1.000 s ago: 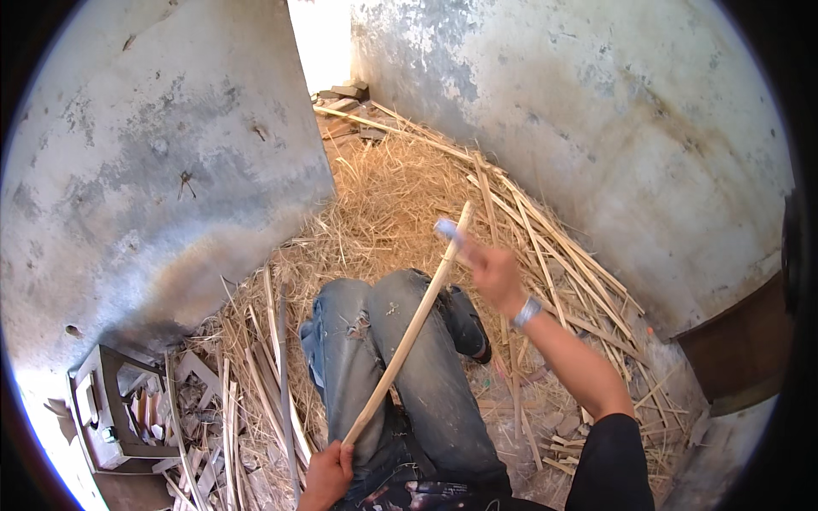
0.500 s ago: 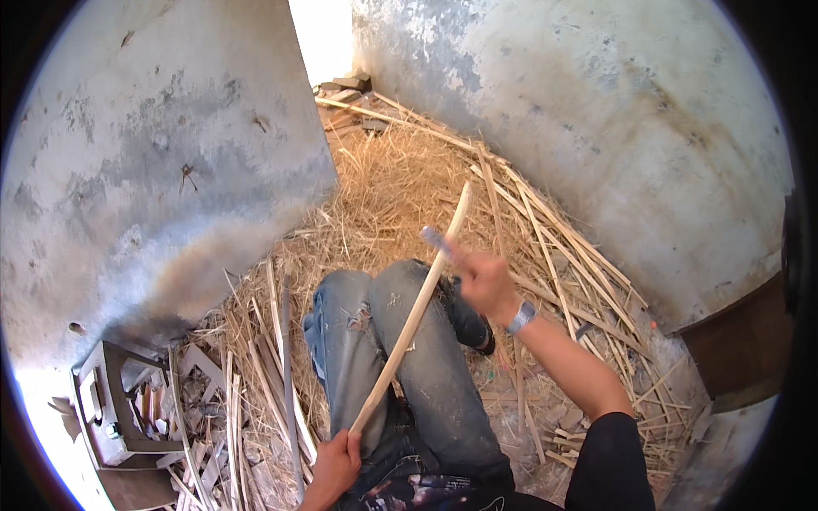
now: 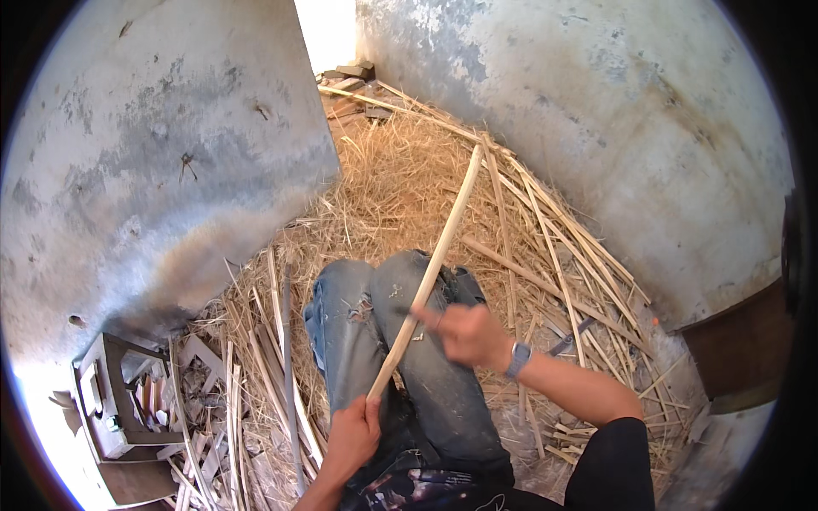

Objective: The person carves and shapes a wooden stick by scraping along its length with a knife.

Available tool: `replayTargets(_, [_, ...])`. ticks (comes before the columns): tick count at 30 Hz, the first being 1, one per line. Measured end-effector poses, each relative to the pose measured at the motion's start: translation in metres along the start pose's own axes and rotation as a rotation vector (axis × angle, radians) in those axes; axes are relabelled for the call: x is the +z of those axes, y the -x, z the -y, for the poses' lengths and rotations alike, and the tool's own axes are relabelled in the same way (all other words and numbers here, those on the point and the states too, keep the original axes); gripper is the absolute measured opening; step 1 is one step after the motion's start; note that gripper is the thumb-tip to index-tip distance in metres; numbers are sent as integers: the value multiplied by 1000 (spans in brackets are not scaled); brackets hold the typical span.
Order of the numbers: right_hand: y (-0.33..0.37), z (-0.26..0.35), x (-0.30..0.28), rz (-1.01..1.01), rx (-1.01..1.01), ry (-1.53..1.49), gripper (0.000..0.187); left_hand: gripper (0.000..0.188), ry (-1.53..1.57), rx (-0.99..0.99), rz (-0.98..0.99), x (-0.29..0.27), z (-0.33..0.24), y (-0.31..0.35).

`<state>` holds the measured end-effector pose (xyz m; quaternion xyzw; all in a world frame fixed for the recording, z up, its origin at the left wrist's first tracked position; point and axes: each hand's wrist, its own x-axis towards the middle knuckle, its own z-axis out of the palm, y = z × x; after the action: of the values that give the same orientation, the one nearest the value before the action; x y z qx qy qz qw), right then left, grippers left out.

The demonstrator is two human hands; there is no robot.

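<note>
A long pale wooden strip slants up across my thighs, its far end over the shavings. My left hand is closed round its near end, by my lap. Beside the middle of the strip, above my right knee, my right hand is closed on a knife. Only a dark, smeared bit of the knife shows, against the strip; the handle is hidden in my fist.
Curly wood shavings cover the floor ahead. Wooden sticks lie along the right wall, more at my left. A battered metal box stands at lower left. A dark brown panel is at right.
My right hand has come down along the strip toward me with the knife. My left hand has risen slightly with the strip, whose far end now points higher and further right.
</note>
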<state>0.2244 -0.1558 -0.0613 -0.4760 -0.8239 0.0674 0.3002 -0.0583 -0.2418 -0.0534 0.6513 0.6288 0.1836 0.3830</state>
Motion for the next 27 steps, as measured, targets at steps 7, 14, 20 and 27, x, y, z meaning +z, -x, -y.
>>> replayTargets(7, [-30,-83,-26,-184,221,84,53,41,79,40,42,-4,-5,-14])
replayTargets(14, [-11,7,-7,23,-100,97,60,45,94,63,44,-2,7,-19])
replayTargets(20, [-50,-78,-27,-199,158,237,41,50,596,-348,485,-21,18,-14])
replayTargets(27, [-50,-77,-8,-192,229,-75,45,54,882,-528,664,-30,17,-15])
